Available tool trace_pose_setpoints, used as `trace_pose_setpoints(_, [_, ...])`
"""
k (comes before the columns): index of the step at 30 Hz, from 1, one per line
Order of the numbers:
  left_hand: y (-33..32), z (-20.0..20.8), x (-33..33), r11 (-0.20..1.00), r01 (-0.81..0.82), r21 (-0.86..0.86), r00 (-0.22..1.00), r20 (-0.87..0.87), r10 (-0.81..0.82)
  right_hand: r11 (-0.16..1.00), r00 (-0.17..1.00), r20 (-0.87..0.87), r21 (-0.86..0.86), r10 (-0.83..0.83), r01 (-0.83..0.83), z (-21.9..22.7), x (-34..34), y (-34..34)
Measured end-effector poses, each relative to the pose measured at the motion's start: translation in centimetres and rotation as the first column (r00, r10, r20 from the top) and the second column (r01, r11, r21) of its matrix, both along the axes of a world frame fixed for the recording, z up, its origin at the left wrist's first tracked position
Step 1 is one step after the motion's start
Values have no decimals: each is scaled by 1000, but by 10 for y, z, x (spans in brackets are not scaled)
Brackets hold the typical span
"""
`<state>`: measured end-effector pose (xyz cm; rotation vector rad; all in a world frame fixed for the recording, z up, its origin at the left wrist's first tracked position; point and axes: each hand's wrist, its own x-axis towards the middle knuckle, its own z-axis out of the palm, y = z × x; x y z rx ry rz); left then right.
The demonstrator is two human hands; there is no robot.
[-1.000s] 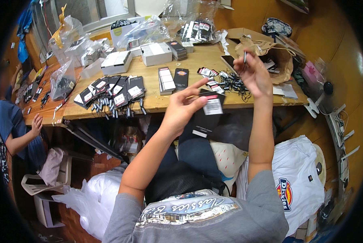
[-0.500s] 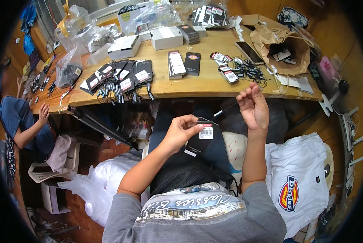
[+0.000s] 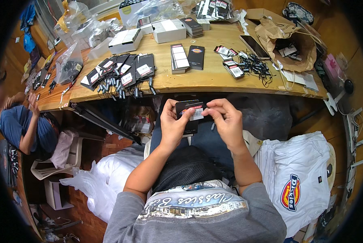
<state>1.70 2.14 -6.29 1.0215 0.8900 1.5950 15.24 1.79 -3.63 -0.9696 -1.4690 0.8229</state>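
My left hand [image 3: 172, 123] is closed on black hang tags [image 3: 191, 128], held upright over my lap, with a smaller red-and-white barcode tag in front. At their right edge my right hand [image 3: 227, 123] pinches a thin black tag string; its small plastic end [image 3: 212, 126] hangs below the fingers. On the table ahead lie a stack of white labels [image 3: 179, 56] and a stack of black hang tags [image 3: 196, 57]. To the right are small barcode tags [image 3: 233, 69] and a tangle of black strings [image 3: 255, 68]. Strung tags [image 3: 144, 64] lie fanned at the left.
White boxes [image 3: 168, 32] and plastic bags stand along the back of the wooden table [image 3: 214, 84]. A phone [image 3: 254, 47] and an open paper bag [image 3: 266, 36] are at the right. White shirts [image 3: 299, 162] lie beside me. A co-worker [image 3: 27, 125] sits at the far left.
My right hand has come down and left from its raised place, where it drew out the string, to the tags' edge. The left hand has shifted slightly left and up with the tags.
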Motion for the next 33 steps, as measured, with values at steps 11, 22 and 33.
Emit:
trace_pose_setpoints(11, [-9, 6, 6, 960, -146, 237, 975, -130, 180, 999, 1000, -26, 44, 16, -15, -10, -8, -3])
trace_pose_setpoints(22, [-7, 10, -8, 761, -39, 647, 715, -514, 474, 985, 954, -263, -53, 144, -164, -12, -14, 0])
trace_pose_setpoints(33, [-15, 15, -10, 962, -5, 274, 875, -464, 137, 996, 982, -191, 85, -7, 24, -15, -8, 2])
